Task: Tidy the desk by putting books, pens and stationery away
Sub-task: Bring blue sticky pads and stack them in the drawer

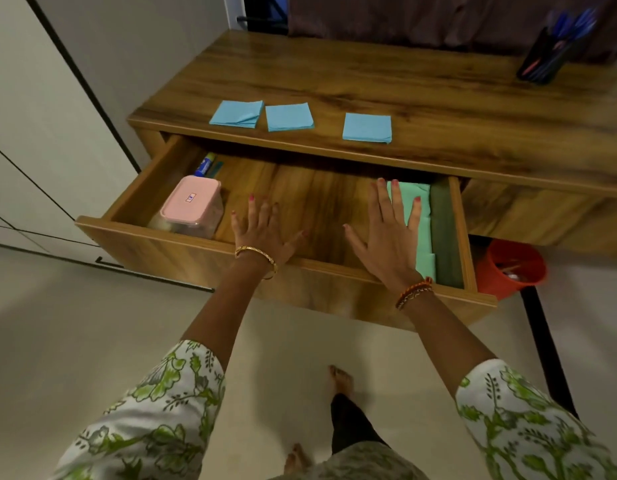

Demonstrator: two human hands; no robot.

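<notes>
A wooden desk drawer (pixel 168 252) stands pulled out below the desk top (pixel 369 81). My left hand (pixel 265 230) hovers flat over the drawer's bare middle, fingers spread, holding nothing. My right hand (pixel 390 233) is spread too, its fingers over a light green book (pixel 423 216) that lies at the drawer's right beside a dark green book (pixel 445 230). Three blue sticky-note pads lie on the desk top: left pad (pixel 237 113), middle pad (pixel 289 116), right pad (pixel 367 127). A dark pen holder (pixel 546 53) with blue pens stands at the far right.
A clear box with a pink lid (pixel 192 206) sits in the drawer's left end, with a glue stick (pixel 204 164) behind it. An orange bin (pixel 511 268) stands on the floor at the right under the desk. White cupboard doors are at the left.
</notes>
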